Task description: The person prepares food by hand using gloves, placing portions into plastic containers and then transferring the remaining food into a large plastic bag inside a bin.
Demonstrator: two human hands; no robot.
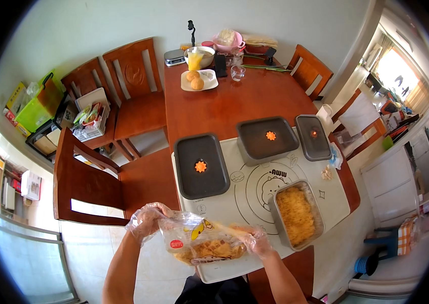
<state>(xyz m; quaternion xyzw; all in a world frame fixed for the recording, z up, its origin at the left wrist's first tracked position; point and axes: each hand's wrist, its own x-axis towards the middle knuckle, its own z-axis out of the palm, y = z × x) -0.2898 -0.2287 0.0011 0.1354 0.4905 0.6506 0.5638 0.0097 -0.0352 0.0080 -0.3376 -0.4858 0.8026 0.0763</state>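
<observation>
A printed clear plastic bag point(199, 243) with yellow-orange shredded food inside is held up between my two gloved hands at the table's near edge. My left hand point(149, 222) grips its upper left corner. At its right side, my right hand point(254, 241) closes on the bag's edge. Both hands wear clear disposable gloves. An uncovered grey rectangular container point(298, 216) with orange-yellow shreds stands right of the bag on the white printed mat point(244, 201). Three grey lids with orange flower-shaped knobs lie beyond: left lid point(202, 178), middle lid point(267, 146), right lid point(313, 142).
Toward the table's far end are a square plate point(214, 81) with two round buns, a glass cup point(238, 73), a kitchen scale point(174, 57) and a pink colander point(237, 45). Crumpled tissue point(327, 173) lies on the mat's right. A wooden chair point(92, 182) stands at the left.
</observation>
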